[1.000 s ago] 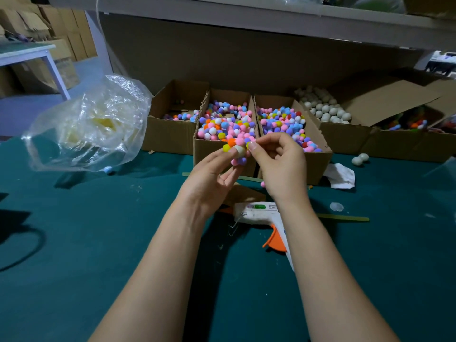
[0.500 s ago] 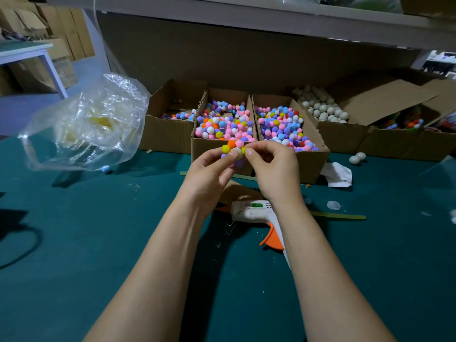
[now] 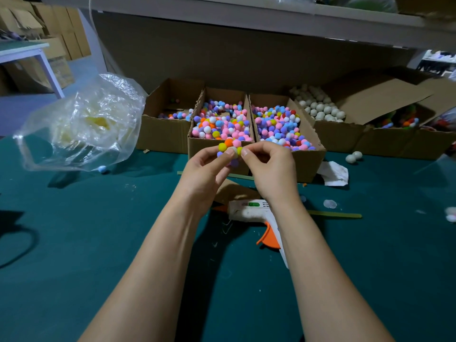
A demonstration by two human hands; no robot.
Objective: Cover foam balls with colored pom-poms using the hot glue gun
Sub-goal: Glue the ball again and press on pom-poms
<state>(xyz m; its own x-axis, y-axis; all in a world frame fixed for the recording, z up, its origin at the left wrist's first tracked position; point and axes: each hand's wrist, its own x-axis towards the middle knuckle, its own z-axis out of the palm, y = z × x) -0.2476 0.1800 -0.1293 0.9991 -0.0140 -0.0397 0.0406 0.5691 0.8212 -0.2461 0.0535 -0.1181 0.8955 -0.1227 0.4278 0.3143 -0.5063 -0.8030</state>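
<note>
My left hand (image 3: 206,170) and my right hand (image 3: 269,166) meet in front of the pom-pom boxes. Between their fingertips is a foam ball partly covered with pom-poms (image 3: 229,148): yellow, orange, pink and purple ones show on it. Both hands pinch it, the right thumb and forefinger at its right side. The white hot glue gun (image 3: 249,208) with an orange trigger lies on the green table below my right wrist. A cardboard box of mixed pom-poms (image 3: 217,146) stands just behind the ball, a second pom-pom box (image 3: 308,156) beside it.
A box of bare white foam balls (image 3: 320,109) stands at the back right, two loose foam balls (image 3: 353,156) on the table. A crumpled clear plastic bag (image 3: 81,124) sits at left. A white paper scrap (image 3: 333,172) and a green stick (image 3: 335,214) lie near the gun.
Both hands have risen slightly with the ball and turned it; more yellow and orange pom-poms face up now. The glue gun has not moved.
</note>
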